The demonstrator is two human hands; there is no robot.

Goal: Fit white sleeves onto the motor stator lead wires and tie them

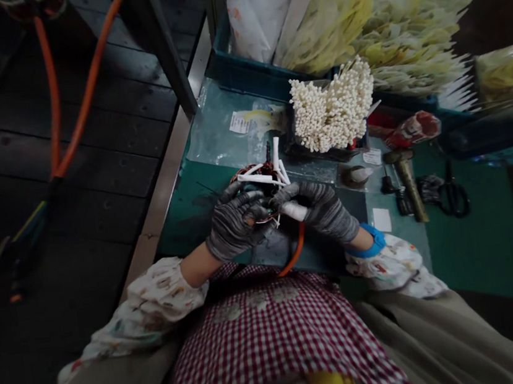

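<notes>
Left hand, in a grey knit glove, is closed around the near rim of a round dark coil wound with copper-coloured wire and holds it just above the green-matted desk. The right hand, gloved the same, pinches a short white tube sleeve at the coil's 3 o'clock edge. More thin white sleeves stick out of the coil toward 12 o'clock. A thick orange cable drops from between the hands toward 6 o'clock, down to the checked apron.

The main risk looks like the grip itself. The gloves are bulky and the sleeve is small and smooth, so it could slip from the fingers or go on crooked. If the left hand squeezes or twists, the loose sleeves at 12 o'clock could bend or pull out. The hanging cable could also catch on the apron and tug the coil out of line. The fine wire is too dark to make out, so I cannot tell whether any strand lies under a fingertip.

At 1 o'clock a dense bundle of white tubes stands near the coil, and a raised elbow or wrist might knock it over. At 3 o'clock a brass-headed hammer and black scissors lie well apart from the hands.
</notes>
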